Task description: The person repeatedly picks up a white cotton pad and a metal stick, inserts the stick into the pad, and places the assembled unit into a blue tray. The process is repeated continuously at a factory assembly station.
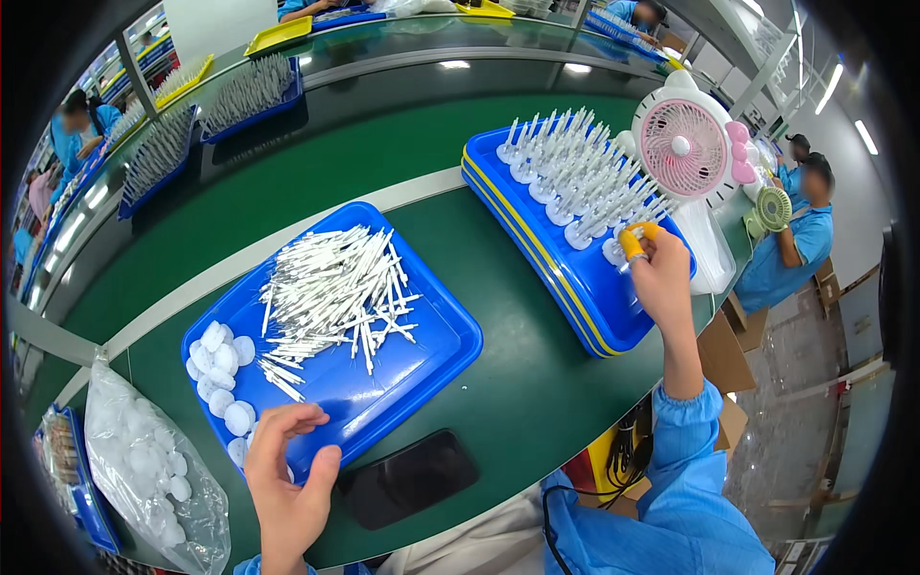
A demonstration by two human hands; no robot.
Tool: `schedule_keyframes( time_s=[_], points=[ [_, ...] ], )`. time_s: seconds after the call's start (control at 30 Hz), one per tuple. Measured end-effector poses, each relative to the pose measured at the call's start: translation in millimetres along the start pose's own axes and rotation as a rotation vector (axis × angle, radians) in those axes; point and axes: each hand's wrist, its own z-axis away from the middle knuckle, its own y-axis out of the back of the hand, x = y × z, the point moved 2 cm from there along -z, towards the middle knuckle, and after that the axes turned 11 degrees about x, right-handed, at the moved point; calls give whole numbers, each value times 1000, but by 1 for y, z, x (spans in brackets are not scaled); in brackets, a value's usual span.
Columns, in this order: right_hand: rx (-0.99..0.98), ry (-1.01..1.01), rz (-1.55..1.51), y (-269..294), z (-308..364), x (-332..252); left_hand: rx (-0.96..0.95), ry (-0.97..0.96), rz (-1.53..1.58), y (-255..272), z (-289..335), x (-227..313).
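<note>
My right hand, with yellow finger cots on its fingertips, pinches at the near end of the upper blue tray. What lies between the fingertips is mostly hidden; a bit of white shows. Beside it, rows of thin white sticks stand upright on round clear-white bases. My left hand is over the near left corner of another blue tray, thumb and fingers apart, holding nothing visible. Near its fingers lie white round discs. A loose heap of white sticks fills that tray's far part.
A black phone lies beside the near tray. A clear bag of discs sits at left. Behind the right-hand tray stack stands a pink-and-white fan. Filled trays line the conveyor beyond. Other people in blue work at the sides.
</note>
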Motion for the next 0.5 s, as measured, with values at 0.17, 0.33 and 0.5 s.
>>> schedule_keyframes(
  time_s=[0.17, 0.33, 0.5],
  points=[
    [45, -53, 35, -11, -8, 19, 188, 30, -384, 25, -3, -1],
    [279, -19, 58, 14, 30, -26, 163, -73, -763, 44, 8, 2],
    [-43, 284, -197, -5, 84, -108, 101, -81, -792, 50, 7, -4]
  ],
)
